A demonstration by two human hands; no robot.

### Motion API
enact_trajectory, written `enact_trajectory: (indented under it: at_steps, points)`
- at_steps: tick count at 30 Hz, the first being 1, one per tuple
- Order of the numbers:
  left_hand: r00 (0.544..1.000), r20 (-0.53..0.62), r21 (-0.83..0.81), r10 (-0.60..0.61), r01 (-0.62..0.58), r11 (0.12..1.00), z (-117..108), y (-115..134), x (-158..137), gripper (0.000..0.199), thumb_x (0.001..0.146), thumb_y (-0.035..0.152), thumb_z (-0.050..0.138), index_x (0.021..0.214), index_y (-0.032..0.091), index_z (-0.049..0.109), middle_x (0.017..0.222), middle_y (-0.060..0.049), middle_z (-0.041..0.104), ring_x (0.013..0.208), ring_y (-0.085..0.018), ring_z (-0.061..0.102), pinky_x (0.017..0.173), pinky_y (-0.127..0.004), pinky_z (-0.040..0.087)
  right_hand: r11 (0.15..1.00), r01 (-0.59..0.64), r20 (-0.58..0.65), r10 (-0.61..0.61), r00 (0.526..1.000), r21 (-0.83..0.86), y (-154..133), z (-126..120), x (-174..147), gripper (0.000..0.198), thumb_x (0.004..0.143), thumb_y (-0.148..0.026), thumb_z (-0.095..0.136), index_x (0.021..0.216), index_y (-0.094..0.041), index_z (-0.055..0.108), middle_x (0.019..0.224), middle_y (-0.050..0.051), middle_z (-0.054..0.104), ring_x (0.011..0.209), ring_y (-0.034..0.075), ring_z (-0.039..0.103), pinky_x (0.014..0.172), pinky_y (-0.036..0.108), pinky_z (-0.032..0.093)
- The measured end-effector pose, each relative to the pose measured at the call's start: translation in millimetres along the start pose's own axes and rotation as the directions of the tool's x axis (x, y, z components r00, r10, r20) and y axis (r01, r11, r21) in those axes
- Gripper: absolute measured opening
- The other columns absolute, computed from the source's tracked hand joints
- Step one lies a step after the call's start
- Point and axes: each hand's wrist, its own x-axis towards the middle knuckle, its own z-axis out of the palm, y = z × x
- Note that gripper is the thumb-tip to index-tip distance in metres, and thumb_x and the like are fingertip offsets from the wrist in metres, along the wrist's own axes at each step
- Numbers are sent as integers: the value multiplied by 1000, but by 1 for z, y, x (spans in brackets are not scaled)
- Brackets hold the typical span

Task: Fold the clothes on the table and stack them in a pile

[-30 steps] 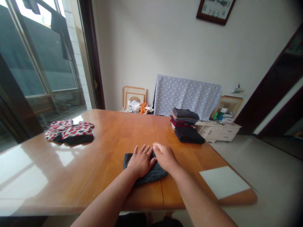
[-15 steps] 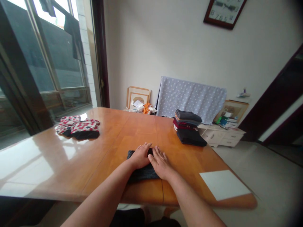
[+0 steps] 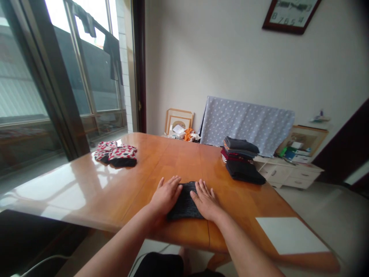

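Note:
A dark grey, streaky piece of folded clothing (image 3: 186, 204) lies flat on the wooden table (image 3: 138, 192) near its front edge. My left hand (image 3: 166, 195) rests along the left side of the cloth, fingers stretched forward and thumb tucked toward it. On the right side, my right hand (image 3: 205, 200) lies flat with its fingers apart, partly over the cloth's edge. Both palms hide the cloth's side edges. What kind of garment it is, I cannot tell.
A stack of folded dark clothes (image 3: 242, 159) stands at the table's right. Red-and-white patterned clothing with black trim (image 3: 117, 154) lies at the left. A white sheet (image 3: 292, 235) is at the right front corner. Beyond stand a white cabinet (image 3: 302, 175) and a dotted cloth (image 3: 245, 123).
My hands have spread apart from the middle of the cloth to its two sides, showing its dark centre. The camera view has turned slightly left.

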Motion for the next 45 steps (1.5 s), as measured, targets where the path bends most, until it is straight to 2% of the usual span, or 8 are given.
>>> enact_trajectory:
  at_steps: [6,10,13,21,29,34,39,45]
  points:
    - [981,191,110,-39,18,994,11,1,-17,63,99,57,33,152,24,39,163,-10,29,152,-31,21,119,-65,12,997,-24,18,25,1000,-75,-4,-1,-1,80,98,-66,12,161,-17,7,166,8,-4,154,23,-4,122,53,-2]
    - [976,-33,-92,-215,211,973,-2,-20,-10,50,101,45,35,136,17,56,143,-15,57,134,-25,51,112,-42,36,996,-26,20,28,999,-89,-5,-2,-2,80,98,-66,10,161,-17,6,166,7,-6,154,23,-5,122,53,0]
    - [891,-184,-182,-415,384,905,-15,-35,-9,37,98,36,38,110,16,68,111,-13,73,105,-23,67,93,-33,48,995,-26,13,27,1000,-95,-4,0,-2,80,98,-66,10,161,-17,7,166,7,-6,154,23,-4,122,54,0]
    - [836,-24,-116,-547,542,833,-12,-19,5,44,88,49,57,112,13,63,109,-15,73,102,-26,68,80,-29,48,996,-19,-12,18,1000,-85,-2,3,-1,81,97,-67,11,161,-17,9,167,7,-4,154,24,-4,121,56,2]
    - [869,-8,44,-496,495,868,-2,4,16,19,85,21,52,102,18,60,108,-14,70,101,-27,67,80,-33,48,1000,-2,-17,3,1000,23,0,4,2,80,97,-67,22,160,-20,15,166,7,-1,154,25,-3,121,56,-1]
    - [899,-61,99,-434,438,893,-9,9,15,28,92,29,48,114,17,59,121,-16,63,108,-28,64,88,-36,48,913,28,-213,65,975,407,24,-11,9,80,95,-69,30,156,-17,34,164,11,20,154,25,10,124,48,6]
    - [979,-98,136,-181,194,972,-8,31,22,32,98,29,39,118,17,61,119,-13,64,108,-25,63,94,-35,46,651,108,-405,327,854,751,67,-17,0,83,87,-75,42,137,-11,59,143,17,56,136,28,50,115,38,35]
    - [972,48,49,231,-233,971,23,78,31,39,102,32,34,133,25,57,145,-8,55,138,-23,45,112,-40,36,532,173,-411,370,833,829,93,6,-14,72,86,-72,48,127,-15,67,135,15,63,129,27,57,112,40,41]
